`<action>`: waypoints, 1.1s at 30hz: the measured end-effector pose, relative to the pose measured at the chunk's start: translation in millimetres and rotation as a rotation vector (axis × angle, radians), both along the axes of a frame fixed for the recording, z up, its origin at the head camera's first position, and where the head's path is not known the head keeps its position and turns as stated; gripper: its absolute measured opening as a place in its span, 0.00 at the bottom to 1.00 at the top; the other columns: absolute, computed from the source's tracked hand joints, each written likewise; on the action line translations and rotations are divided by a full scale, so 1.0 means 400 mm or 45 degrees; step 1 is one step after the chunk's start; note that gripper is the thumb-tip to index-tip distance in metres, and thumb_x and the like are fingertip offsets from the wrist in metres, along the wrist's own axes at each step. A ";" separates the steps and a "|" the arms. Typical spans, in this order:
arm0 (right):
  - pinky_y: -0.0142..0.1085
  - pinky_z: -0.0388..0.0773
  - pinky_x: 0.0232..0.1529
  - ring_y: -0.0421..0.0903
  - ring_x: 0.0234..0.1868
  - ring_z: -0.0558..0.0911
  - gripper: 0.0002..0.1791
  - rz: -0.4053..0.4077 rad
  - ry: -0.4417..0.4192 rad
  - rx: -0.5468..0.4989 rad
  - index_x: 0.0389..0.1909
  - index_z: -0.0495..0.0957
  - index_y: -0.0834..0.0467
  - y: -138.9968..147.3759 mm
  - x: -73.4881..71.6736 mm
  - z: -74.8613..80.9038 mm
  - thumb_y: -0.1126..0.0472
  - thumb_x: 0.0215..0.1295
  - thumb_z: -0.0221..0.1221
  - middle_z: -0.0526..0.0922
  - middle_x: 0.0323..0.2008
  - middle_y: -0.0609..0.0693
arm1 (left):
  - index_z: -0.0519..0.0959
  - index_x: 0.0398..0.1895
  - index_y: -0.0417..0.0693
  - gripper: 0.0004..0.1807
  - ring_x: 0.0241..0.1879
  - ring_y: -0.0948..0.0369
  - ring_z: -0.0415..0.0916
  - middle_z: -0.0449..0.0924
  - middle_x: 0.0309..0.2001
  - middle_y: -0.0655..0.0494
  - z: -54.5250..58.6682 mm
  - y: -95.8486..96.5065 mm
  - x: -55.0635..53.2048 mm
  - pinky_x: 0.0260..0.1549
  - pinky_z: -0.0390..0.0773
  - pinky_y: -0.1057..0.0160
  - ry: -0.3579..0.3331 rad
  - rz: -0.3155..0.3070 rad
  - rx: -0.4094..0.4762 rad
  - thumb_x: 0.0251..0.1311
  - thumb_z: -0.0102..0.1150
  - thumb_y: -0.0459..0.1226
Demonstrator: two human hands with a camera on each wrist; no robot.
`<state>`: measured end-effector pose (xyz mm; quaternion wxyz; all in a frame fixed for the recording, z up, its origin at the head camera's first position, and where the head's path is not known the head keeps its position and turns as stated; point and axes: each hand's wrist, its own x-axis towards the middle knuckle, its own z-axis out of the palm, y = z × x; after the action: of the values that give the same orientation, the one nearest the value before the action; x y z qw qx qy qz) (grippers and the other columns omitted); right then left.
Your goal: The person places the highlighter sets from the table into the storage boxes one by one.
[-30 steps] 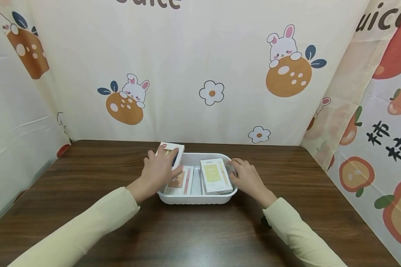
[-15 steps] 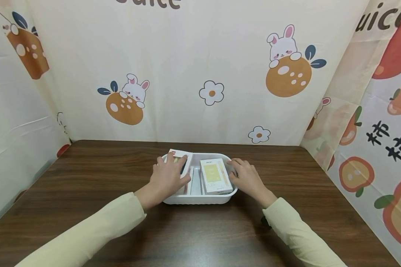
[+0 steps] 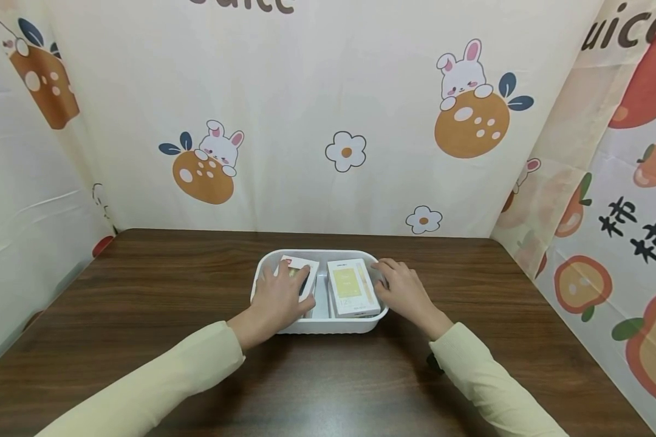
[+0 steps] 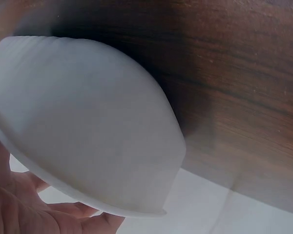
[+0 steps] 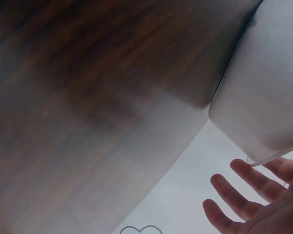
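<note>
A white basket (image 3: pixel 333 326) stands on the table, with a box of yellow and white print (image 3: pixel 350 285) lying in its right half. My left hand (image 3: pixel 277 297) holds another flat white box (image 3: pixel 310 280) over the left half, fingers across its top and thumb at its right side. That hand hides most of the box and what lies under it. At the right end, my right hand (image 3: pixel 407 294) touches the rim; in the right wrist view its fingers (image 5: pixel 234 195) are spread loosely beside the basket wall (image 5: pixel 263 92). The left wrist view shows the basket's outer wall (image 4: pixel 97 122).
A dark wooden table (image 3: pixel 328 388) spreads around the basket. Behind it hangs a pale curtain (image 3: pixel 284 91) printed with rabbits and fruit, with more printed cloth (image 3: pixel 607 243) along the right side.
My left hand has moved right and a little toward me, carrying the box from above the basket's back left corner to low in its left half. The right hand has stayed in place.
</note>
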<state>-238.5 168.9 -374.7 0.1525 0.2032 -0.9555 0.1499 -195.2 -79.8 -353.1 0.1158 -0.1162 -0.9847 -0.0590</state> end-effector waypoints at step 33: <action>0.54 0.71 0.45 0.58 0.49 0.76 0.20 -0.004 -0.024 -0.005 0.51 0.76 0.59 -0.001 0.001 0.004 0.62 0.55 0.54 0.76 0.52 0.58 | 0.70 0.57 0.51 0.32 0.49 0.34 0.66 0.67 0.55 0.35 -0.010 0.010 -0.019 0.37 0.73 0.42 -0.188 0.041 0.068 0.48 0.58 0.53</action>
<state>-238.0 168.6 -373.1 0.1440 0.1999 -0.9570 0.1534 -202.7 -75.7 -357.0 0.0468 -0.0923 -0.9904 -0.0918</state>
